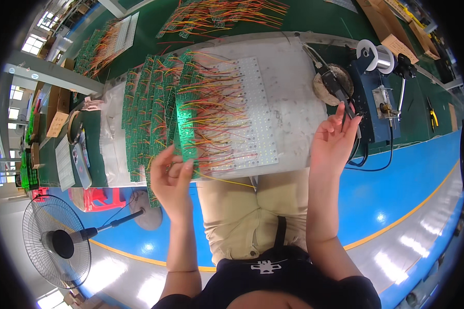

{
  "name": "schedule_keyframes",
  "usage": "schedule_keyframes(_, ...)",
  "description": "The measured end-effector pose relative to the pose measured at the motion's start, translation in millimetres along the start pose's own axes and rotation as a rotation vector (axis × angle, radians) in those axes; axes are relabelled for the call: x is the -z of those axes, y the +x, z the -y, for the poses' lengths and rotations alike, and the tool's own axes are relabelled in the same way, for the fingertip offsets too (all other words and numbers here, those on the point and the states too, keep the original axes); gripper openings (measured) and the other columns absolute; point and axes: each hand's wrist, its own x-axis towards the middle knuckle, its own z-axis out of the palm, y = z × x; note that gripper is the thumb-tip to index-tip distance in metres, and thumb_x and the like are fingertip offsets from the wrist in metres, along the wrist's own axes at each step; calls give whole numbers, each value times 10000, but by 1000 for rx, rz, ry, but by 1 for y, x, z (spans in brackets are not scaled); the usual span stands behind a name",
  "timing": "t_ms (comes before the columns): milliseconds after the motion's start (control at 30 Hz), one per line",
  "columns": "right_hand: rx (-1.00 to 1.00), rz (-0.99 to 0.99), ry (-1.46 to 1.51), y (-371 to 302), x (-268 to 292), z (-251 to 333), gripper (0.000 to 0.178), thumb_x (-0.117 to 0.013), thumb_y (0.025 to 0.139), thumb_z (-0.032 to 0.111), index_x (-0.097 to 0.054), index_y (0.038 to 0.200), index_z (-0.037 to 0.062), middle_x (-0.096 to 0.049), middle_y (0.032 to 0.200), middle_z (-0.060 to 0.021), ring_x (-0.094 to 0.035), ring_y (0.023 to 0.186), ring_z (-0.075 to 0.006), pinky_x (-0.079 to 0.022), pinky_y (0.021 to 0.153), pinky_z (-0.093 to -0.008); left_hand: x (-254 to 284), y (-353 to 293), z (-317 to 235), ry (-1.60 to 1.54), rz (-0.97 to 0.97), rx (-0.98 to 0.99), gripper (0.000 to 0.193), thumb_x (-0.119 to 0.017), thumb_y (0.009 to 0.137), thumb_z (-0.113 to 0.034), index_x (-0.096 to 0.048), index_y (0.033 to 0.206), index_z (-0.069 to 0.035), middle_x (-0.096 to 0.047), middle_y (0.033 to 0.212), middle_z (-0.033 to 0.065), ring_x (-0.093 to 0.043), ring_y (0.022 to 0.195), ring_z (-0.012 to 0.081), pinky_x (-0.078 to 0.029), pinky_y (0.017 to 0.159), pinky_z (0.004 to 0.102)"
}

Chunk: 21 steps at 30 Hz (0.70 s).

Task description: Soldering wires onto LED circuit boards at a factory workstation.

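Currently, the left hand [172,177] pinches the lower end of a bright green circuit strip [186,121], left of the frame's centre, beside other wired boards [143,110] on the grey-covered tabletop [288,144]. At centre right, the right hand [335,131] grips a black-handled tool [336,86] by its end, near a wire spool [384,58].

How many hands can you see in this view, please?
2. The left hand is at the near end of a green circuit board strip, and the right hand is at the black-handled soldering iron. No other hands show.
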Motion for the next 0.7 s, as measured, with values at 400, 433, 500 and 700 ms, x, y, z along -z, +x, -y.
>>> schedule_keyframes(400, -69, 173, -140, -56, 10, -3, 388, -388, 985, 319, -475, 1240, 41, -527, 872, 0, -396, 638, -65, -339, 508, -199, 13, -21, -23, 554, 155, -529, 185, -442, 928, -112, -543, 828, 7, -493, 749, 101, -429, 626, 145, -351, 503, 258)
schedule_keyframes(433, -88, 180, -139, -65, 9, -5, 388, -388, 985, 319, -475, 1240, 41, -527, 872, 0, -396, 638, -65, -339, 508, -199, 10, -22, -26, 567, 139, -526, 185, -442, 928, -112, -543, 828, 7, -493, 749, 101, -429, 626, 145, -351, 503, 258)
schedule_keyframes(500, -144, 244, -140, -77, 13, -9, 380, -359, 992, 312, -479, 1229, 40, -516, 847, -5, -397, 599, -68, -338, 472, -202, -23, -15, -27, 162, 235, -380, 141, -485, 915, -118, -550, 889, 5, -500, 762, 79, -434, 610, 126, -349, 495, 238)
schedule_keyframes(700, -226, 171, -161, -99, 16, -10, 367, -339, 978, 346, -517, 1114, 55, -501, 773, -21, -392, 532, -86, -330, 416, -221, -69, -26, -31, -551, 276, 237, 184, -626, 792, 46, -566, 954, -15, -511, 977, 39, -505, 783, 80, -466, 680, 223)
